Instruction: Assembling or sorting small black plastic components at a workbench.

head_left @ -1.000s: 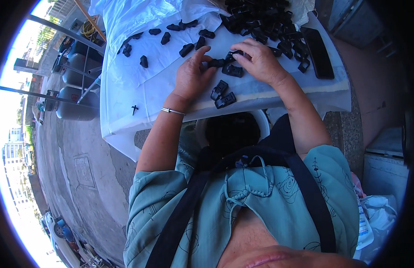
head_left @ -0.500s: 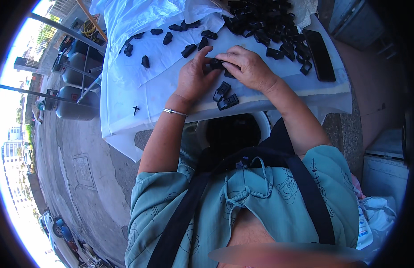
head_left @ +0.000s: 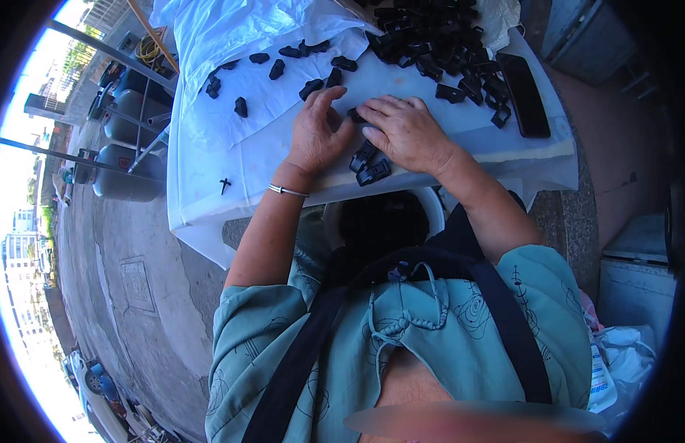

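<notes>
My left hand [head_left: 318, 136] hovers at the near part of the covered table, thumb and fingers apart, with nothing visible in it. Beside its thumb, a small black plastic part [head_left: 355, 116] shows at the fingertips of my right hand [head_left: 409, 134]. The right fingers and thumb close over that part and hide most of it. Two more black plastic clips [head_left: 373, 172] lie just below the right hand, near the table edge. Several loose black parts [head_left: 276, 69] are scattered beyond my left hand on the white sheet.
A large heap of black parts [head_left: 431, 40] covers the far right of the table, with a dark phone [head_left: 524, 96] beside it. A small black cross-shaped piece [head_left: 224, 185] lies at left. Below the table edge stands a white-rimmed bucket [head_left: 436, 210]. Grey tanks [head_left: 128, 171] stand left.
My left hand has come away from the part that both hands held. The right hand has flattened and lowered over the table, covering more of the parts beneath it.
</notes>
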Demonstrator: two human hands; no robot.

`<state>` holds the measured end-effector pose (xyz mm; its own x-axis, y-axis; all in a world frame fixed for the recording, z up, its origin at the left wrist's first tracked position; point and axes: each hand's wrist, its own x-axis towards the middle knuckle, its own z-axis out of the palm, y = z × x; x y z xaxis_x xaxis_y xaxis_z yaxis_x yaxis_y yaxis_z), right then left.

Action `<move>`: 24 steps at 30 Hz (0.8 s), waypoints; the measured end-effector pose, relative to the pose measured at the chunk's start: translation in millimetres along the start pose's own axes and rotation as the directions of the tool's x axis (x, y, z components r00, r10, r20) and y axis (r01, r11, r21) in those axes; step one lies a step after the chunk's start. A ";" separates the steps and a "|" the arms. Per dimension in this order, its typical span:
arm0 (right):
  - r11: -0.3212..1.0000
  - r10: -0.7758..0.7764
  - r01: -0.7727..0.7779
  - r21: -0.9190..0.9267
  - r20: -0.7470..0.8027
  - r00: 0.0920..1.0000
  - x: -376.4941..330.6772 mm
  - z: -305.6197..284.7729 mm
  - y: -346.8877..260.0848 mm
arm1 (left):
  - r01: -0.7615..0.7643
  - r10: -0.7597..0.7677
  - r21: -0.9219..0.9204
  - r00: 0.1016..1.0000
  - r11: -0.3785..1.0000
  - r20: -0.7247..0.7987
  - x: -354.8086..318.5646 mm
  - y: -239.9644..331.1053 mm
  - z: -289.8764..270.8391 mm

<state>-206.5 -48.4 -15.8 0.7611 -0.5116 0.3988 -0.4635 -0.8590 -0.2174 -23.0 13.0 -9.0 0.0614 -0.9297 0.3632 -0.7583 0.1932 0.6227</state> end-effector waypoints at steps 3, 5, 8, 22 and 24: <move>0.996 -0.047 0.053 0.077 -0.077 0.996 -4.3 -10.7 11.3 | 0.085 -0.085 -0.004 0.988 0.996 -0.126 11.7 -10.3 1.7; 0.969 0.174 -0.198 -0.146 -0.161 0.971 -1.3 -43.9 18.9 | -0.023 0.116 0.330 0.957 0.944 -0.265 23.8 -13.6 2.8; 0.827 0.401 -0.368 -0.425 -0.012 0.916 -7.2 -43.7 50.3 | 0.141 -0.105 0.472 0.989 0.870 -0.102 44.7 -7.9 7.9; 0.972 0.220 -0.203 0.120 -0.151 0.964 -3.9 -17.5 49.8 | 0.068 -0.063 0.097 0.996 0.993 -0.056 26.1 -13.2 8.9; 0.997 0.064 -0.058 0.048 -0.133 0.989 0.5 -11.4 53.6 | 0.072 -0.073 0.057 0.997 0.996 0.013 24.5 -10.3 8.3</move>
<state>-236.1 -94.5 -17.1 0.6626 -0.5586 0.4989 -0.4847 -0.8276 -0.2830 -19.1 -14.4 -12.3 0.1083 -0.9454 0.3075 -0.7874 0.1073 0.6070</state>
